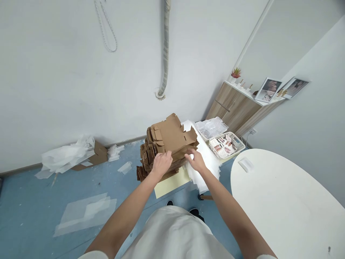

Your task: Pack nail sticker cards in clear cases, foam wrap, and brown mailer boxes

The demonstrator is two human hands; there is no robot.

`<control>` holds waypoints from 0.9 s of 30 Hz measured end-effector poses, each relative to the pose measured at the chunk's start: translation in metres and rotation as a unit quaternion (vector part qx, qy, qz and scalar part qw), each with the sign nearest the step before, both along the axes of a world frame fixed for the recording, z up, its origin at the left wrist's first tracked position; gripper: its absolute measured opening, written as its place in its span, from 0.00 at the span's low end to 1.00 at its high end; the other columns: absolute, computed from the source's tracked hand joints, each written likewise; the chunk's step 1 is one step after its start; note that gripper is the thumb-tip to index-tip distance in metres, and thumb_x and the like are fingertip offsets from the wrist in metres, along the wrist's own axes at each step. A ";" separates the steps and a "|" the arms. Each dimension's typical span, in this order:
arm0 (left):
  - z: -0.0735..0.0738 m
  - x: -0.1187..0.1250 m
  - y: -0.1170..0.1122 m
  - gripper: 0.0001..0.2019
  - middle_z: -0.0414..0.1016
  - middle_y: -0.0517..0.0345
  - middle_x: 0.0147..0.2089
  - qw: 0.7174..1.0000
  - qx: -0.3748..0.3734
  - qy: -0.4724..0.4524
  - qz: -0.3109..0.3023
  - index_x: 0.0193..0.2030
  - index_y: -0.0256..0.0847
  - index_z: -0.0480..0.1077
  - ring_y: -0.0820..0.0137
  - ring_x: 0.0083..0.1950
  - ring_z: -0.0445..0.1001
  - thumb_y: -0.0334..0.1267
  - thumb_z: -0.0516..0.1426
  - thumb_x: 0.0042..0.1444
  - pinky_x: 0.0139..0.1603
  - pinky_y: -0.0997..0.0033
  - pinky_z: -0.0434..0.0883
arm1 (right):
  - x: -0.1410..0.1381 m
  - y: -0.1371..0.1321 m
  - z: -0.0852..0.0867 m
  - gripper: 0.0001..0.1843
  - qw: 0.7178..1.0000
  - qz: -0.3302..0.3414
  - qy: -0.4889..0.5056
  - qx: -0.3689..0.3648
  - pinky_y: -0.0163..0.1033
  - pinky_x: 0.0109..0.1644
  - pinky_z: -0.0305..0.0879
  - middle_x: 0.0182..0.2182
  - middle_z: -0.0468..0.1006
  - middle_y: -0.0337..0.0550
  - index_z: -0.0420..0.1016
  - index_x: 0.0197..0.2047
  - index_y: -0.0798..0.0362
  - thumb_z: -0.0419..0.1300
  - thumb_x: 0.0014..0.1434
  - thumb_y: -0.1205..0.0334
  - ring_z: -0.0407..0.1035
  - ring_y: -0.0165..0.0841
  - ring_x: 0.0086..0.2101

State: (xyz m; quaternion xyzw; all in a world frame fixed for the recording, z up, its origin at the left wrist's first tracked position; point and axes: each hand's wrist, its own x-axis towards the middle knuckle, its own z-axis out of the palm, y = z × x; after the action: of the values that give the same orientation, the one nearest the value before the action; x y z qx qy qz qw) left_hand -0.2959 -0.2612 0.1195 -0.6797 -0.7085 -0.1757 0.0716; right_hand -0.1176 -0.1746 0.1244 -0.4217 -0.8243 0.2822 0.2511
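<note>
A tall stack of brown flattened cardboard boxes [151, 158] stands before me on a pale yellow sheet. The top cardboard box [171, 133] lies spread out, its near flap raised. My left hand [161, 163] is closed on the left part of this flap, fingers curled over the edge. At the flap's right end, my right hand [196, 160] grips the cardboard between thumb and fingers, the fingertips partly hidden. Right of the stack, under my right forearm, lies a pile of white sheets [206, 171].
Beside the sheets are a clear plastic container [211, 127] and a white basket [239, 144] of small printed packs. A round white table [285, 201] fills the right side. Crumpled white wrapping [67, 156] and thin sheets [86, 212] lie on the blue floor at left.
</note>
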 end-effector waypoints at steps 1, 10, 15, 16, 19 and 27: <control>-0.001 0.001 -0.002 0.12 0.71 0.54 0.24 1.000 0.019 -0.006 -0.005 0.35 0.35 0.67 0.69 0.28 0.71 0.27 0.44 0.53 0.41 0.66 0.63 | 0.001 0.003 0.004 0.24 0.997 -0.036 0.062 -0.037 0.43 0.44 0.62 0.40 0.74 0.49 0.63 0.50 0.54 0.49 0.55 0.48 0.68 0.37 0.40; -0.008 0.023 -0.015 0.12 0.75 0.53 0.38 0.987 0.072 -0.102 -0.103 0.39 0.40 0.69 0.68 0.41 0.72 0.31 0.46 0.54 0.55 0.60 0.55 | 0.009 0.026 0.031 0.24 0.957 -0.158 0.178 -0.165 0.36 0.24 0.67 0.41 0.73 0.44 0.63 0.53 0.50 0.51 0.51 0.56 0.69 0.30 0.26; -0.006 0.044 -0.013 0.24 0.59 0.45 0.59 0.976 0.073 -0.196 -0.065 0.51 0.40 0.62 0.56 0.59 0.57 0.48 0.53 0.49 0.59 0.52 0.48 | 0.041 0.018 0.037 0.26 0.936 -0.166 0.259 -0.172 0.35 0.22 0.66 0.44 0.71 0.42 0.60 0.55 0.47 0.50 0.51 0.56 0.68 0.31 0.29; -0.006 0.049 -0.011 0.27 0.55 0.44 0.60 0.971 0.078 -0.224 -0.039 0.54 0.39 0.59 0.55 0.61 0.54 0.49 0.53 0.48 0.58 0.51 0.49 | 0.052 0.015 0.038 0.27 0.931 -0.174 0.274 -0.170 0.35 0.23 0.66 0.45 0.71 0.42 0.60 0.56 0.47 0.50 0.51 0.55 0.68 0.32 0.30; -0.008 0.072 -0.003 0.35 0.45 0.41 0.64 0.945 0.087 -0.315 0.027 0.60 0.37 0.48 0.55 0.63 0.47 0.49 0.54 0.48 0.58 0.51 0.51 | 0.094 0.002 0.040 0.29 0.910 -0.229 0.310 -0.157 0.35 0.22 0.65 0.45 0.71 0.44 0.60 0.56 0.49 0.51 0.51 0.53 0.68 0.33 0.31; -0.028 0.195 0.021 0.41 0.58 0.44 0.57 0.824 -0.143 -0.545 -0.063 0.61 0.42 0.43 0.64 0.50 0.67 0.48 0.59 0.43 0.48 0.61 0.66 | 0.247 -0.063 0.031 0.28 0.849 -0.359 0.373 -0.103 0.33 0.22 0.61 0.51 0.65 0.47 0.59 0.56 0.50 0.51 0.53 0.49 0.67 0.33 0.34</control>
State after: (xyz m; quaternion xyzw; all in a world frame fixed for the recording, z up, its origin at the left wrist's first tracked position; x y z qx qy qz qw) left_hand -0.1004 -0.2399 0.0913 -0.5188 -0.6054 -0.4180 -0.4354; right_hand 0.1294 -0.2380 0.1554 -0.5744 -0.4259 0.3919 0.5788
